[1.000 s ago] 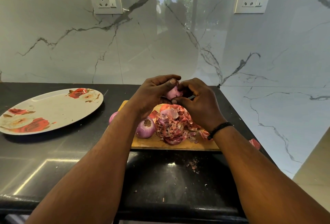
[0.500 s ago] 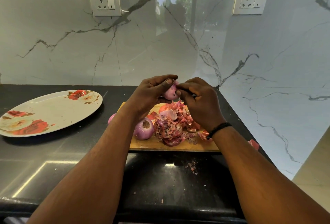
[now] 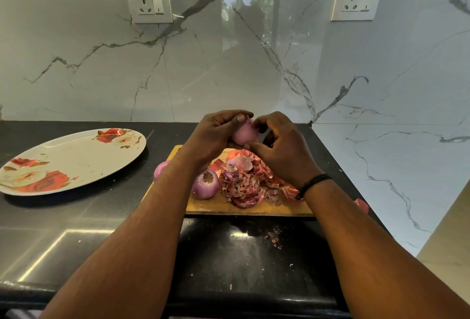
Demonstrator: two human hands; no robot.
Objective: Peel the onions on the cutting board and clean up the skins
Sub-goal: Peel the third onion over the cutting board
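While we hold the onion [image 3: 243,135] above the cutting board [image 3: 254,208] | left hand [image 3: 216,138] curls around it, right hand [image 3: 282,150] pinches its skin | risk: smooth bulb slips, skins [image 3: 244,181] scatter on counter [image 3: 101,229].

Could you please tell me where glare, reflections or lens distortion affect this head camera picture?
Head view: the glossy marble wall mirrors a window and trees; bright glare patches lie on the black counter at lower left; wide-angle stretch enlarges both forearms near the bottom edge; the onion held between the left hand and right hand stays reasonably sharp.
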